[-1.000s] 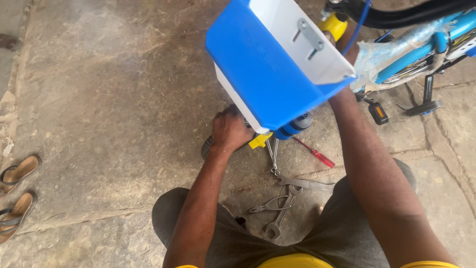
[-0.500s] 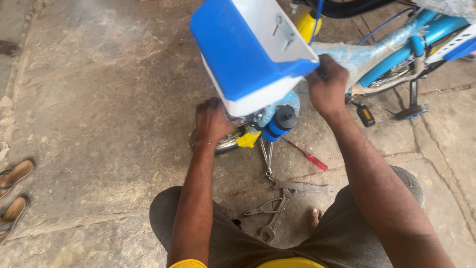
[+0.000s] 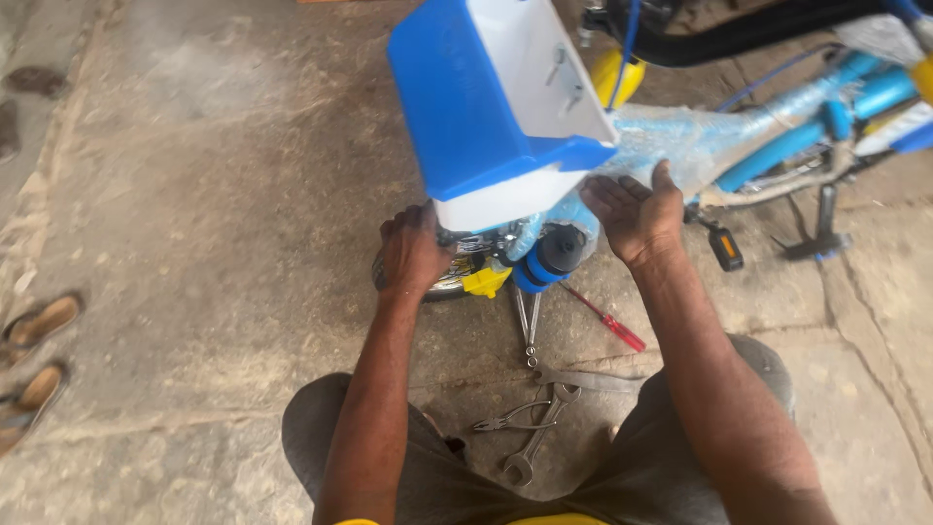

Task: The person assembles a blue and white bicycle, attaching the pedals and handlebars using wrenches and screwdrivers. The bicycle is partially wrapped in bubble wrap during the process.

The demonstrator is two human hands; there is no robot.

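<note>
A blue and white plastic basket [image 3: 486, 107] sits at the front of a small blue bicycle [image 3: 777, 146] whose frame is wrapped in clear plastic. My left hand [image 3: 413, 251] is under the basket's left side, fingers curled against the wheel and handlebar area. My right hand [image 3: 632, 214] lies flat against the wrapped frame just below the basket's right corner, fingers spread. A blue and black handlebar grip [image 3: 549, 258] pokes out between my hands. A yellow part [image 3: 486, 282] shows beneath the basket.
On the stone floor between my knees lie pliers [image 3: 510, 420], spanners [image 3: 539, 437] and a red-handled screwdriver [image 3: 607, 321]. A pair of sandals [image 3: 34, 360] lies at the far left. The bicycle's pedal [image 3: 724, 248] and kickstand [image 3: 821, 228] are at right.
The basket has swung from tilted right toward upright and centre. My right hand slid down from the basket's edge onto the wrapped frame; my left hand stayed under the basket.
</note>
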